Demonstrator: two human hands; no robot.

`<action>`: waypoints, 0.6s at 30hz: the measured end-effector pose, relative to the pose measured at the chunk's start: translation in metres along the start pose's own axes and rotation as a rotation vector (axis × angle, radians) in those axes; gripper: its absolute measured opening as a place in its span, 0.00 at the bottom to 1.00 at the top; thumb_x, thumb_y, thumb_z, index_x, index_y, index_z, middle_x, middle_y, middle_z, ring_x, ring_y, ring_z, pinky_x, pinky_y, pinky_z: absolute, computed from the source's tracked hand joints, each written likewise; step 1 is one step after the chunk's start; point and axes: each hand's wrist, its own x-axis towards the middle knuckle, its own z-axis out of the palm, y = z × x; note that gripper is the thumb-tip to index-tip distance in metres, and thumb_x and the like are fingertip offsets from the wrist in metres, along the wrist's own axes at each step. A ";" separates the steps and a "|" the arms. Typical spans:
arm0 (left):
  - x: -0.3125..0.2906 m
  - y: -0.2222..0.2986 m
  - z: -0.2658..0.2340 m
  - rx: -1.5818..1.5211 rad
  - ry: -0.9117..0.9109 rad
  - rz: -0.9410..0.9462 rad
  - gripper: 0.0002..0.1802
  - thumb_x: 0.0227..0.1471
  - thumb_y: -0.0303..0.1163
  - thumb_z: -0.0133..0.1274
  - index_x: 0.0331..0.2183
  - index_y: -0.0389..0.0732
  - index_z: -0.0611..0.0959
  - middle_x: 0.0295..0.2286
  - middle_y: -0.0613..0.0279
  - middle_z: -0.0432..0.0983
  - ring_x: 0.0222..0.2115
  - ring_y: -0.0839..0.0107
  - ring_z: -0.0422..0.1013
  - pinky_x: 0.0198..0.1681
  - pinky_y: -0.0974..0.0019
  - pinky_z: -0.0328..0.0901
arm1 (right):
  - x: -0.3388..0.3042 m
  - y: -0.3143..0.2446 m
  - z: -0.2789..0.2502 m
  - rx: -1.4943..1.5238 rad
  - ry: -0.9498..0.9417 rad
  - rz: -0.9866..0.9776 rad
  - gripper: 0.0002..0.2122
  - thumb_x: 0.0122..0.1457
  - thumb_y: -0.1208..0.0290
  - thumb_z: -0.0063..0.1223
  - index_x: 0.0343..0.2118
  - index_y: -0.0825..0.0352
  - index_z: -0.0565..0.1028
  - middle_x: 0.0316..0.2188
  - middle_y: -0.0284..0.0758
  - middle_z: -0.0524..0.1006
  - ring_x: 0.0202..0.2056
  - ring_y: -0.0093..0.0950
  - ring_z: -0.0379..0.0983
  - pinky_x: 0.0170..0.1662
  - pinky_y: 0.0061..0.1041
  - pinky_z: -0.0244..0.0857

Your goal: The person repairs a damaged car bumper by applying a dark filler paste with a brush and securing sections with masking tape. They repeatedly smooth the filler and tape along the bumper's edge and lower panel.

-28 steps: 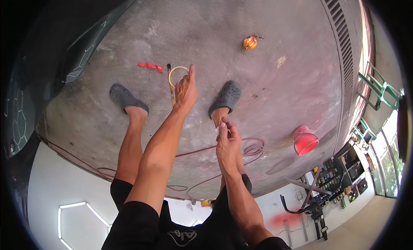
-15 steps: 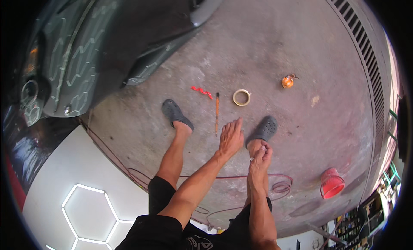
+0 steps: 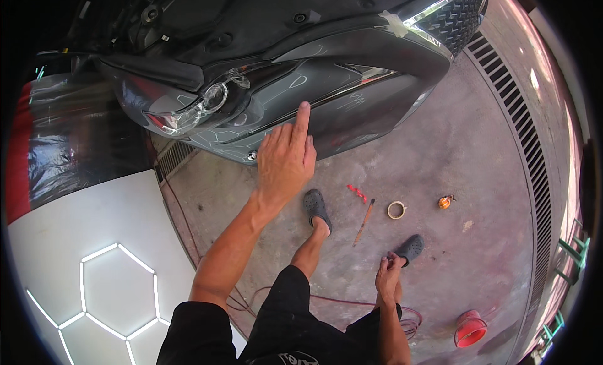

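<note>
My left hand [image 3: 282, 157] is raised in front of a dark grey car bumper [image 3: 370, 107], its index finger stretched out and the other fingers partly bent. Nothing is in it. The fingertip overlaps the bumper panel; whether it touches I cannot tell. Thin pale lines run over the panel beside a headlight [image 3: 215, 97]. Low at my right leg is my right hand [image 3: 387, 278], with thumb and fingers pinched together. What they hold, if anything, is too small to make out.
On the concrete floor lie a tape roll [image 3: 389, 213], a red wavy strip [image 3: 358, 193], a thin brown stick [image 3: 363, 223] and an orange round object [image 3: 445, 202]. A red bucket [image 3: 463, 330] stands at right. A hose [image 3: 339, 298] runs behind my legs; a drain grate [image 3: 526, 123] curves along the right.
My view has swung up toward the car, so more of its front shows. My left hand has risen from above the floor to the bumper, index finger extended. The right hand stays low and pinched.
</note>
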 end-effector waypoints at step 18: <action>0.069 -0.068 -0.019 0.184 -0.073 0.030 0.45 0.53 0.27 0.58 0.71 0.51 0.65 0.28 0.61 0.78 0.21 0.59 0.78 0.22 0.56 0.71 | -0.036 -0.055 0.032 -0.081 -0.022 -0.009 0.16 0.70 0.70 0.51 0.56 0.72 0.73 0.24 0.37 0.72 0.27 0.31 0.69 0.34 0.32 0.66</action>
